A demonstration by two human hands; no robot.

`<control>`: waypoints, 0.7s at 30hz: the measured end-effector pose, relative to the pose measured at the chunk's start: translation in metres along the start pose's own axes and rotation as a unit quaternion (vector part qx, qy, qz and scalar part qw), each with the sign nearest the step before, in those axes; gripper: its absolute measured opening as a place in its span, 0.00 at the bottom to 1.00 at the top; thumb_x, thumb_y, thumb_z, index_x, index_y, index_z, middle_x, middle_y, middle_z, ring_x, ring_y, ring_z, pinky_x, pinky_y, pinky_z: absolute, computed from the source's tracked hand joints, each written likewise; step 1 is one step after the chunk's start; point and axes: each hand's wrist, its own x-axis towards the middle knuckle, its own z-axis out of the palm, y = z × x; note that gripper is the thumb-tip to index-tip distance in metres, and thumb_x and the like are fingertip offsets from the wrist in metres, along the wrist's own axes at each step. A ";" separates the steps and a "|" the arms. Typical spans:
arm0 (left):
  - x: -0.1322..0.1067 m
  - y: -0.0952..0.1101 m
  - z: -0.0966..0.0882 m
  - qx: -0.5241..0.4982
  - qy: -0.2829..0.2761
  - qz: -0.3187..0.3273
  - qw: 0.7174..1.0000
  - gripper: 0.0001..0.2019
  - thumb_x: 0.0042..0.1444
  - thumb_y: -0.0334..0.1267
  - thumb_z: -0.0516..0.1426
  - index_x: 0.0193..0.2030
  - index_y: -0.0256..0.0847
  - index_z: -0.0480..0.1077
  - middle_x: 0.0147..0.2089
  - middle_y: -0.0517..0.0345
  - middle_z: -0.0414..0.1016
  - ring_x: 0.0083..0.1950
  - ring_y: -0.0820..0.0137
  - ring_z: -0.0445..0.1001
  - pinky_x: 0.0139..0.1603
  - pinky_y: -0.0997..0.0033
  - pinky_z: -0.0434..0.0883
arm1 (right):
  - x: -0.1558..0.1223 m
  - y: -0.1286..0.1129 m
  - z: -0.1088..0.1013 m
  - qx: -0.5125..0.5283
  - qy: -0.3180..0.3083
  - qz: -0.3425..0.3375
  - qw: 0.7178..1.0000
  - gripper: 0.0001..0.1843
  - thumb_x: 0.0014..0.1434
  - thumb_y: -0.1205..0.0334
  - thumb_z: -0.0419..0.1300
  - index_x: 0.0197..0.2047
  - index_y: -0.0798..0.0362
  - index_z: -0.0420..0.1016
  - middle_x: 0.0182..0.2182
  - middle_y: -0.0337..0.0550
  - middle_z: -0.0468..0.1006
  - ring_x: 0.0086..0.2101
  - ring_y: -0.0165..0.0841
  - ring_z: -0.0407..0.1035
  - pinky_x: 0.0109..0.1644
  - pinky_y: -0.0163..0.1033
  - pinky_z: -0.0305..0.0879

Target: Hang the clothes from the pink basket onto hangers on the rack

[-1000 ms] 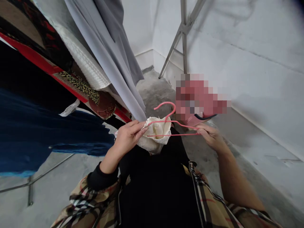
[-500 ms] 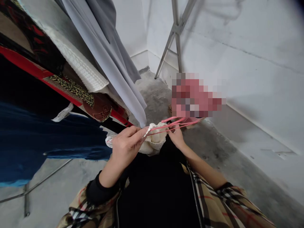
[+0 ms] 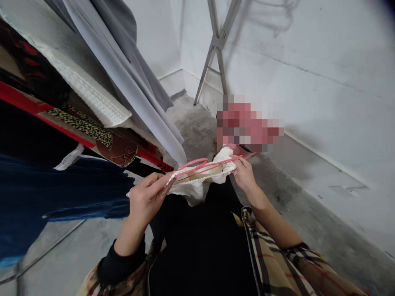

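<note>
A cream-white garment [image 3: 197, 191] with a frilly edge is stretched between my two hands in front of my body. Along its opening lies a pink clothes hanger [image 3: 212, 165], its hook end loop pointing away from me. My left hand [image 3: 149, 196] is closed on the garment and the left end of the hanger. My right hand [image 3: 245, 174] pinches the garment's other side, close to the right end of the hanger. The fabric sags between the hands. My left fingertips are partly hidden behind the cloth.
Hanging clothes fill the left side: a grey cloth [image 3: 123, 65], a white knitted piece [image 3: 92, 96] and a dark blue garment [image 3: 77, 189]. A metal folding stand [image 3: 218, 43] leans by the white wall [image 3: 293, 82]. A blurred pink thing [image 3: 243, 127] sits on the concrete floor [image 3: 197, 119].
My right hand has moved from the loose hanger end to the garment's right side. The garment is now spread wider along the hanger, and the view has shifted slightly right.
</note>
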 end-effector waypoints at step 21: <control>-0.014 -0.019 0.014 -0.111 0.056 -0.069 0.990 0.07 0.60 0.34 0.60 0.43 0.39 0.79 0.32 0.57 0.77 0.31 0.76 0.73 0.33 0.78 0.69 | -0.012 -0.088 -0.032 -0.465 -0.166 -0.435 0.753 0.23 0.60 0.52 0.61 0.57 0.51 0.72 0.52 0.53 0.74 0.51 0.43 0.69 0.57 0.50 0.66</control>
